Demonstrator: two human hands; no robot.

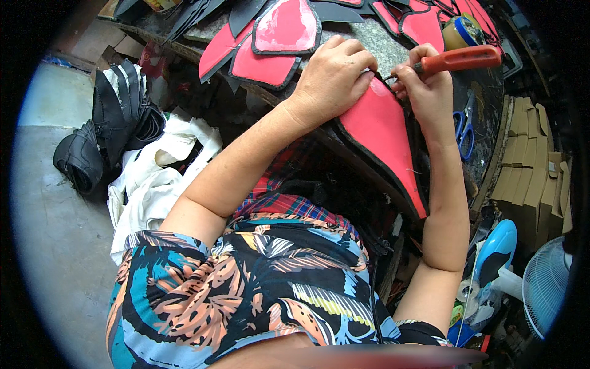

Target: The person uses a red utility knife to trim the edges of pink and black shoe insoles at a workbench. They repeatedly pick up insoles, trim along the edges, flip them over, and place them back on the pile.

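A long pink panel with black edging [381,126], tapering to a point toward me, lies over the bench edge. My left hand [335,77] is closed on its far left end, thumb pressed near the tip. My right hand [424,83] is closed at the opposite side of that end, its fingertips pinched by the black edging. Lodged in the same hand is a tool with a red handle [461,59] and a thin metal shaft, like a screwdriver or awl; its handle sticks out to the right. The shaft's tip is hidden by my fingers.
More pink black-edged pieces [287,27] overlap along the bench's far side. Blue-handled scissors [466,138] lie right of my right wrist, and a jar [460,34] stands beyond. Stacked black shoe parts [117,117] are at left; cardboard pieces [525,160] and a fan [547,286] at right.
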